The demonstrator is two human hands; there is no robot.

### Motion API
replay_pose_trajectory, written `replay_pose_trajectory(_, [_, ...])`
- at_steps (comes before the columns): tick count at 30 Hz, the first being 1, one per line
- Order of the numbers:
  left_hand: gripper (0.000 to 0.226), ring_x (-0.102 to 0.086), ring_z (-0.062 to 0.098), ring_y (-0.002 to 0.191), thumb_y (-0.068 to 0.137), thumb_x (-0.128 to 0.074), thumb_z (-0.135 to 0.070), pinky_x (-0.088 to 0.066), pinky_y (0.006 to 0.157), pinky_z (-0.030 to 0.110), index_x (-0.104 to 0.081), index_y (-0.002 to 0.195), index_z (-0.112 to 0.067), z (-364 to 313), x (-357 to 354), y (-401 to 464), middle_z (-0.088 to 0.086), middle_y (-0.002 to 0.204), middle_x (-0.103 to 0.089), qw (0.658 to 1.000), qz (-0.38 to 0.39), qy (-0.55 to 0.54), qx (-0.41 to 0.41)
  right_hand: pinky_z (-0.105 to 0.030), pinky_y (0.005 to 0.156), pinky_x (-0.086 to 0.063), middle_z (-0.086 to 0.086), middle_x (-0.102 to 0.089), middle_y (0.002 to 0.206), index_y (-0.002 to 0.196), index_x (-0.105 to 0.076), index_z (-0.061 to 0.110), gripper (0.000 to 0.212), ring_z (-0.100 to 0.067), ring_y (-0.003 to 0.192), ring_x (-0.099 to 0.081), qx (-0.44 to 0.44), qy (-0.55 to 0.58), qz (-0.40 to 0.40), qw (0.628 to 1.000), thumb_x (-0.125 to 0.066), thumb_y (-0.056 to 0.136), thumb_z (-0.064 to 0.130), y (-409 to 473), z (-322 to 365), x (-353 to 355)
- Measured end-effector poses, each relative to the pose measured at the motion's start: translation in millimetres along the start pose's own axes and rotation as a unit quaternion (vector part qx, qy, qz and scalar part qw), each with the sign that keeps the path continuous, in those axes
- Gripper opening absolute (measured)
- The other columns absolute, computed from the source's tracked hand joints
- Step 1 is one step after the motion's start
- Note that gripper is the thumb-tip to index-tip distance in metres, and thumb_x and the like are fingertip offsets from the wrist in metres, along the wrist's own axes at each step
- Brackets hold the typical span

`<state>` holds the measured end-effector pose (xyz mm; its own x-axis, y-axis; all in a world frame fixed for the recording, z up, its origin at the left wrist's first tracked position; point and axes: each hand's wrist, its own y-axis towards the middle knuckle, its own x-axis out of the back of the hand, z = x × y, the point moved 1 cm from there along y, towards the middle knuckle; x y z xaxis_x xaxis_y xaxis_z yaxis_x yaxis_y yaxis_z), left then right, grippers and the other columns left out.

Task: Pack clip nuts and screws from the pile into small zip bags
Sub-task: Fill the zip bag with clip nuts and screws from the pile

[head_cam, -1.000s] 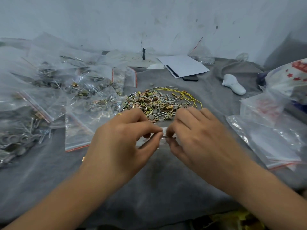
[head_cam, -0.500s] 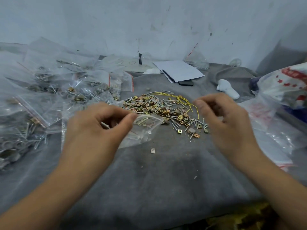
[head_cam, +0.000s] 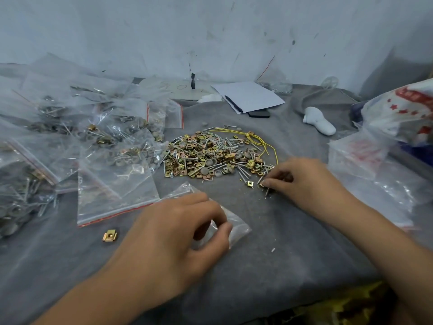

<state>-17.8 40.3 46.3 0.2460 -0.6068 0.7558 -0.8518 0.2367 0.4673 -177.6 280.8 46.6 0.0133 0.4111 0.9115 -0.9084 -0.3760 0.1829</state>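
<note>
Far left, a heap of filled zip bags (head_cam: 77,127) holding screws, clip nuts and grey washers spreads over the grey cloth (head_cam: 269,266) that covers the counter. At the heap's near edge lies a flat zip bag with a red seal strip (head_cam: 114,195), nearly empty. Just in front of it a single brass clip nut (head_cam: 109,235) sits alone on the cloth.

The left hand (head_cam: 173,235) comes next, fingers curled, thumb and fingertips pinching a small clear zip bag (head_cam: 236,227) that lies on the cloth; part of the bag sticks out beyond the knuckles, toward the pile.

In the middle, farther back, is the pile of clip nuts and screws (head_cam: 210,156), mixed with round grey washers. A loop of yellow wire (head_cam: 257,139) lies on its far right part. Behind the pile, against the wall, rest a white sheet of paper (head_cam: 250,95) with a black pen (head_cam: 233,103) on it and a dark phone (head_cam: 259,113) tucked under its edge.

The right hand (head_cam: 304,181) is at the pile's near right edge, fingertips bent down and pinching at loose screws and a clip nut there; exactly which piece it grips cannot be told.

Beyond it lies a white figurine (head_cam: 318,120). Far right, stacked empty zip bags (head_cam: 365,160) lie under a red-and-white printed plastic bag (head_cam: 403,111).
</note>
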Motion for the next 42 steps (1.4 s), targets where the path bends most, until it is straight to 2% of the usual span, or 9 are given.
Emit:
replay_pose_trajectory(6, [0.019,-0.065,0.007,0.073,0.094,-0.058,-0.043,-0.053,0.062,0.037,-0.070,0.086,-0.030,15.9,6.3,8.5,-0.014,0.078,-0.068,0.992,-0.086,-0.011,0.089,-0.023,0.069,-0.042,0.011,-0.064,0.084,0.086,-0.077,0.032,0.007,-0.008,0.080,-0.060,0.022,0.019,-0.013,0.999,-0.082,0.087,0.035,-0.3,-0.1,-2.0])
replay_pose_trajectory(11, [0.022,-0.061,0.005,0.074,0.091,-0.055,-0.046,-0.052,0.064,0.037,-0.071,0.085,-0.032,21.7,9.5,14.1,-0.018,0.077,-0.066,0.983,-0.102,0.004,0.153,-0.010,0.073,-0.040,0.011,-0.070,0.093,0.089,-0.079,0.030,0.005,-0.003,0.086,-0.062,0.073,0.132,-0.082,0.985,-0.083,0.087,0.032,19.7,25.1,-6.1])
replay_pose_trajectory(16, [0.021,-0.060,0.007,0.075,0.092,-0.054,-0.045,-0.052,0.065,0.038,-0.069,0.085,-0.031,22.4,9.0,12.0,-0.017,0.079,-0.064,0.984,-0.088,0.006,0.156,-0.038,0.095,-0.050,0.002,-0.074,0.101,0.096,-0.083,0.020,0.012,-0.017,0.099,-0.066,0.141,0.046,-0.040,0.988,-0.083,0.087,0.028,39.8,51.0,-35.0])
replay_pose_trajectory(22, [0.022,-0.061,0.008,0.072,0.099,-0.060,-0.041,-0.049,0.060,0.030,-0.071,0.083,-0.030,34.9,13.3,14.6,-0.016,0.077,-0.066,0.979,-0.117,-0.018,0.164,-0.019,0.085,-0.048,0.004,-0.077,0.096,0.097,-0.083,0.019,0.011,-0.013,0.092,-0.068,0.122,0.015,-0.082,0.989,-0.084,0.087,0.021,45.2,47.5,-42.0])
replay_pose_trajectory(24, [0.020,-0.060,0.009,0.069,0.098,-0.064,-0.033,-0.043,0.057,0.021,-0.072,0.081,-0.029,38.4,14.0,16.1,-0.015,0.075,-0.066,0.975,-0.122,-0.036,0.180,-0.010,0.079,-0.049,0.012,-0.076,0.088,0.092,-0.082,0.021,0.010,-0.004,0.082,-0.068,0.101,0.088,-0.100,0.986,-0.085,0.085,0.016,41.5,45.7,-39.6])
replay_pose_trajectory(27, [0.020,-0.061,0.009,0.066,0.097,-0.063,-0.032,-0.042,0.055,0.018,-0.073,0.080,-0.029,41.2,16.3,17.7,-0.014,0.073,-0.067,0.971,-0.121,-0.061,0.199,-0.020,0.077,-0.059,0.011,-0.078,0.081,0.088,-0.081,0.025,0.015,-0.003,0.079,-0.074,0.051,0.246,-0.080,0.965,-0.089,0.081,0.015,36.4,48.0,-32.6])
replay_pose_trajectory(32, [0.011,-0.072,0.020,0.066,0.097,-0.067,-0.030,-0.058,0.055,0.041,-0.077,0.093,-0.031,48.6,14.0,17.2,-0.001,0.078,-0.074,0.930,-0.100,-0.233,0.266,-0.021,0.074,-0.060,-0.003,-0.080,0.084,0.090,-0.080,0.011,0.015,-0.017,0.081,-0.078,0.073,0.418,-0.036,0.905,-0.088,0.079,0.005,19.8,71.2,-24.2])
replay_pose_trajectory(38, [0.025,-0.070,0.010,0.067,0.090,-0.079,-0.015,-0.056,0.058,0.027,-0.076,0.109,-0.032,50.0,2.8,20.5,-0.009,0.085,-0.076,0.946,-0.071,-0.200,0.245,-0.030,0.084,-0.060,0.004,-0.080,0.091,0.098,-0.084,0.017,0.018,-0.012,0.090,-0.076,0.100,0.367,-0.001,0.925,-0.088,0.081,0.013,3.0,75.8,-36.8])
replay_pose_trajectory(42, [0.015,-0.073,0.013,0.062,0.086,-0.082,-0.011,-0.055,0.052,0.026,-0.078,0.099,-0.018,46.5,-1.3,23.1,0.001,0.078,-0.078,0.917,-0.086,-0.287,0.264,-0.026,0.078,-0.061,0.005,-0.081,0.092,0.101,-0.085,0.024,0.015,-0.011,0.090,-0.076,0.101,0.404,0.043,0.908,-0.083,0.087,0.018,-3.2,75.5,-47.1])
